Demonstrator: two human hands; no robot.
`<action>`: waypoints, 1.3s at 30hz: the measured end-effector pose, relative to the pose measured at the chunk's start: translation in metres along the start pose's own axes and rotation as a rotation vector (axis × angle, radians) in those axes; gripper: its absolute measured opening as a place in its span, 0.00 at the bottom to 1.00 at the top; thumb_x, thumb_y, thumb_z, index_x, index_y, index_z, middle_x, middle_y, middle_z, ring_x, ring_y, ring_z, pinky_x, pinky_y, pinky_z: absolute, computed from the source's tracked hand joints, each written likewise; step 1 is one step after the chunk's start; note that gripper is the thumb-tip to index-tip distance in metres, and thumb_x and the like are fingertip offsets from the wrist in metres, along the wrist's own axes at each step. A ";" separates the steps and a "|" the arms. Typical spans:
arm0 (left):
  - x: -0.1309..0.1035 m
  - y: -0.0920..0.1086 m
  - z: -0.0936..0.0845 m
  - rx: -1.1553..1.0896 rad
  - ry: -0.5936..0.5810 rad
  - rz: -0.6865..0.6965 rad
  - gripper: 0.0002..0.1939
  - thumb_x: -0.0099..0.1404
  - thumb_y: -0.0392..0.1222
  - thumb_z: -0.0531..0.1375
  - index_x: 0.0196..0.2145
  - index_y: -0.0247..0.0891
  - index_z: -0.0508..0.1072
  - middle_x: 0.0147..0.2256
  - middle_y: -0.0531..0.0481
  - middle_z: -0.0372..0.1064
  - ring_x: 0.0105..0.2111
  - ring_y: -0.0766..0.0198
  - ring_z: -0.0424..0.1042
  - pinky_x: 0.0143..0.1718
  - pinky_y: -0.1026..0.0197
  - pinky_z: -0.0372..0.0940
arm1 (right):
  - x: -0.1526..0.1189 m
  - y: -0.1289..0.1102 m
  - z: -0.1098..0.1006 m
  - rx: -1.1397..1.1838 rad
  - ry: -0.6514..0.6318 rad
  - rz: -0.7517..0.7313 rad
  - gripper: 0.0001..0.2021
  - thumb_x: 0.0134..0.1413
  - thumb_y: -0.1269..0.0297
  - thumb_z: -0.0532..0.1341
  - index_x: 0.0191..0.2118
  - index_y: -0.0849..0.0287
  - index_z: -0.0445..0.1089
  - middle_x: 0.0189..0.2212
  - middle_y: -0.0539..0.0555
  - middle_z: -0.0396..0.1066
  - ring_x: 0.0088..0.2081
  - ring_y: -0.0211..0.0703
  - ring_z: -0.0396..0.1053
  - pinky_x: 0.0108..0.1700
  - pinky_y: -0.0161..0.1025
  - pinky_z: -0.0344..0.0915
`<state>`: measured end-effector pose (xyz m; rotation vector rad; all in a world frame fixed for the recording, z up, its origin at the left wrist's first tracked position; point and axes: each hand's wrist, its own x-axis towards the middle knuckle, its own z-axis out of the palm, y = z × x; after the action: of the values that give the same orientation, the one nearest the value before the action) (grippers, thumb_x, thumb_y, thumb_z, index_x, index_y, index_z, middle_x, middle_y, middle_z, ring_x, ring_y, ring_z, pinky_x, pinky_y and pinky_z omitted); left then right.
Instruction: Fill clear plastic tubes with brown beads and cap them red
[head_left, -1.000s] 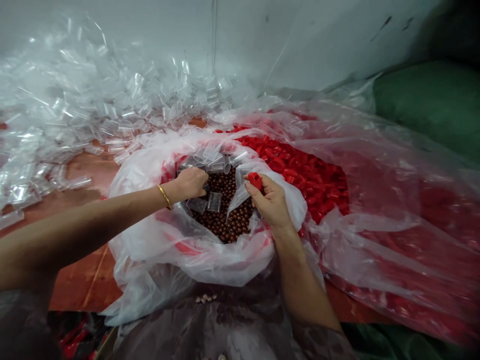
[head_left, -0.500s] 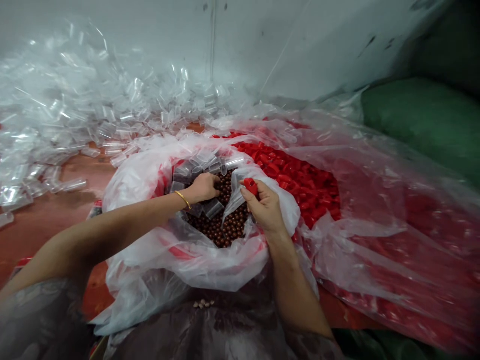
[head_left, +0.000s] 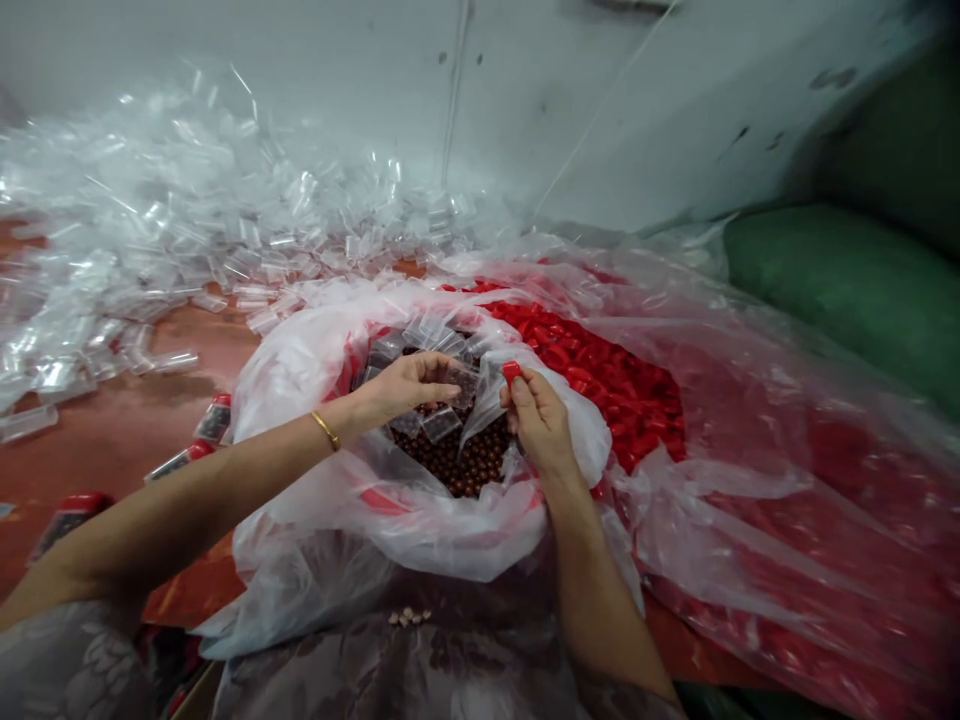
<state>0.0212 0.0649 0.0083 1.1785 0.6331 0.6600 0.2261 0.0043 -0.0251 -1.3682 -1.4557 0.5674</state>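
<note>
Above the plastic-lined opening, my left hand (head_left: 420, 385), with a gold bangle at its wrist, has its fingers curled round a clear plastic tube (head_left: 466, 382). My right hand (head_left: 541, 415) pinches a red cap (head_left: 511, 372) between thumb and fingers, a short gap from the tube. Below both hands, dark brown round beads (head_left: 469, 462) lie inside the white plastic bag (head_left: 315, 500), and several more clear tubes (head_left: 441, 424) rest on them. A fold of clear plastic hangs between my hands.
A large heap of clear tubes (head_left: 187, 200) covers the back left. Red caps (head_left: 600, 370) fill a clear bag on the right. Red-capped filled containers (head_left: 214, 418) lie by my left arm. A green sack (head_left: 840, 280) sits at the far right, below the wall (head_left: 360, 90).
My left hand has come up from the beads with a clear tube. The red cap in my right hand has turned. The camera view has shifted, showing more filled containers at left.
</note>
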 end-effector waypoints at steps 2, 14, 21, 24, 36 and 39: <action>-0.007 0.001 0.000 -0.017 0.027 0.020 0.19 0.50 0.40 0.70 0.38 0.34 0.69 0.28 0.57 0.67 0.25 0.74 0.64 0.27 0.68 0.59 | -0.001 -0.003 0.001 0.006 0.013 0.027 0.18 0.61 0.48 0.52 0.40 0.57 0.68 0.26 0.48 0.65 0.23 0.34 0.58 0.26 0.34 0.57; -0.021 -0.007 0.012 -0.026 0.035 0.129 0.19 0.51 0.40 0.69 0.39 0.32 0.70 0.34 0.51 0.69 0.33 0.69 0.66 0.37 0.66 0.61 | 0.004 -0.046 0.011 0.234 -0.279 0.209 0.25 0.55 0.46 0.58 0.50 0.58 0.71 0.23 0.46 0.61 0.18 0.30 0.52 0.19 0.33 0.52; -0.044 -0.024 0.015 -0.017 0.121 0.080 0.23 0.53 0.47 0.66 0.43 0.34 0.68 0.33 0.53 0.65 0.28 0.70 0.63 0.28 0.66 0.60 | -0.005 -0.048 0.018 0.099 -0.420 0.084 0.23 0.61 0.49 0.54 0.53 0.57 0.71 0.26 0.49 0.66 0.21 0.33 0.59 0.24 0.34 0.60; -0.048 -0.028 0.015 0.007 0.148 0.076 0.24 0.54 0.50 0.65 0.44 0.35 0.66 0.31 0.54 0.65 0.27 0.69 0.65 0.26 0.66 0.61 | -0.006 -0.049 0.019 -0.054 -0.424 -0.096 0.20 0.63 0.53 0.53 0.53 0.57 0.71 0.35 0.53 0.73 0.33 0.39 0.69 0.36 0.37 0.67; -0.056 -0.023 0.018 0.118 0.091 0.103 0.13 0.59 0.48 0.60 0.35 0.35 0.64 0.25 0.57 0.60 0.23 0.71 0.61 0.25 0.66 0.58 | -0.016 -0.049 0.024 -0.085 -0.407 -0.072 0.22 0.65 0.54 0.50 0.55 0.59 0.71 0.31 0.53 0.74 0.32 0.42 0.71 0.36 0.40 0.68; -0.056 -0.024 0.018 0.215 0.126 0.146 0.11 0.59 0.45 0.61 0.33 0.36 0.65 0.25 0.57 0.61 0.25 0.70 0.61 0.27 0.66 0.57 | -0.019 -0.055 0.024 -0.106 -0.363 -0.093 0.22 0.64 0.53 0.50 0.53 0.57 0.73 0.32 0.55 0.75 0.33 0.44 0.71 0.37 0.41 0.69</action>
<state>0.0013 0.0063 -0.0048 1.3999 0.7430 0.8095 0.1773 -0.0193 0.0065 -1.3173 -1.8539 0.7128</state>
